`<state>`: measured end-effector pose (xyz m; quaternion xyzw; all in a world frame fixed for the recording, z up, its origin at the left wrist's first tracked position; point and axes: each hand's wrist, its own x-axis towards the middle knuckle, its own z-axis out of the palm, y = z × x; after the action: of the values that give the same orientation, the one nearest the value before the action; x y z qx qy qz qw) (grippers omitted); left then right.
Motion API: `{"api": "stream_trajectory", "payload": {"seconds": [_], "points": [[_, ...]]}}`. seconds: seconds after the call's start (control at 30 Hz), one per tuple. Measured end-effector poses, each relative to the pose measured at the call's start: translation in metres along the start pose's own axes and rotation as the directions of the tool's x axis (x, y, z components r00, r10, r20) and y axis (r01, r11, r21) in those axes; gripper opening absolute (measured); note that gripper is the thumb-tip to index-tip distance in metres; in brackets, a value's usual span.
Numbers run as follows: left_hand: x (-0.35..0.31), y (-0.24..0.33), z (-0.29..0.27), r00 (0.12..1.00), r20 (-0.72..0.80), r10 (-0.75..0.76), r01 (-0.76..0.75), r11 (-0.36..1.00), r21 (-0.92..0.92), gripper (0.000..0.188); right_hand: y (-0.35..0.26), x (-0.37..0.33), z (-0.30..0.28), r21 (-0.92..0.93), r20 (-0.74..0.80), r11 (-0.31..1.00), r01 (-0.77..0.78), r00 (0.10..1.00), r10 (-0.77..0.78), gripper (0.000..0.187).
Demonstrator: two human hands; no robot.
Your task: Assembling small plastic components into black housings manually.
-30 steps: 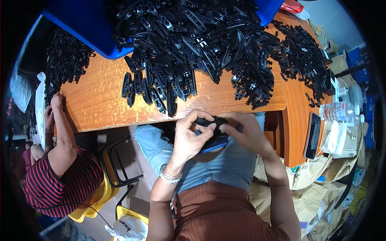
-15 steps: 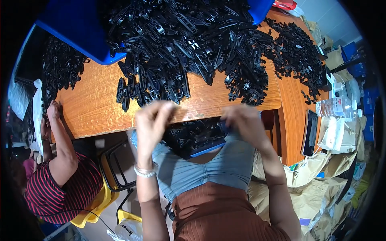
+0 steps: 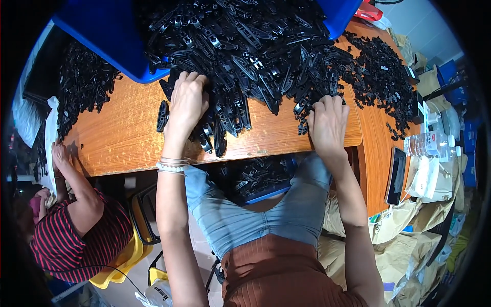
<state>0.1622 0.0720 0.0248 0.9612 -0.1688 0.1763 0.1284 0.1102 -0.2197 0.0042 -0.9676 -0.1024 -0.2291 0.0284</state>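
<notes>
A large heap of long, pointed black plastic parts (image 3: 230, 66), some with shiny metal pieces, spills toward me over the wooden table (image 3: 133, 117). My left hand (image 3: 188, 102) is on the heap's near left side, its fingers curled down among the long parts. At the heap's right end, my right hand (image 3: 330, 123) rests over smaller black pieces (image 3: 302, 110), with its fingers bent and closed. The fingertips of both hands are buried or turned away, so whatever they grip is hidden. One long black part (image 3: 162, 116) lies just left of my left hand.
A blue tub (image 3: 102, 41) lies behind the heap. Small black pieces (image 3: 383, 71) cover the right side table, near a phone (image 3: 396, 176) and a bottle (image 3: 424, 145). A blue bin of black parts (image 3: 261, 179) is at my lap. Another person (image 3: 84, 233) works at left.
Both hands have moved forward from the table's near edge onto the black parts, the left to the long ones and the right to the small ones. The view has shifted slightly.
</notes>
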Motion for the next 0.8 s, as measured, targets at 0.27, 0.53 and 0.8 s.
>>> {"api": "stream_trajectory", "payload": {"seconds": [0.27, 0.53, 0.8], "points": [[-0.006, -0.007, -0.002, 0.990, -0.048, 0.134, -0.136, 0.990, -0.039, 0.019, 0.003, -0.004, -0.004, 0.552, -0.210, 0.829, 0.088, 0.977, 0.036, 0.012], [-0.034, 0.062, 0.003, 0.883, -0.035, -0.469, 0.167, 0.383, -0.908, 0.028, -0.012, -0.020, -0.019, 0.808, -0.110, 0.589, -0.028, 0.974, 0.197, 0.017], [-0.081, 0.129, 0.004, 0.943, 0.258, -0.208, 0.272, 0.044, -0.961, 0.024, -0.043, -0.032, -0.044, 0.908, -0.103, 0.412, 0.078, 0.994, 0.039, 0.018]]}}
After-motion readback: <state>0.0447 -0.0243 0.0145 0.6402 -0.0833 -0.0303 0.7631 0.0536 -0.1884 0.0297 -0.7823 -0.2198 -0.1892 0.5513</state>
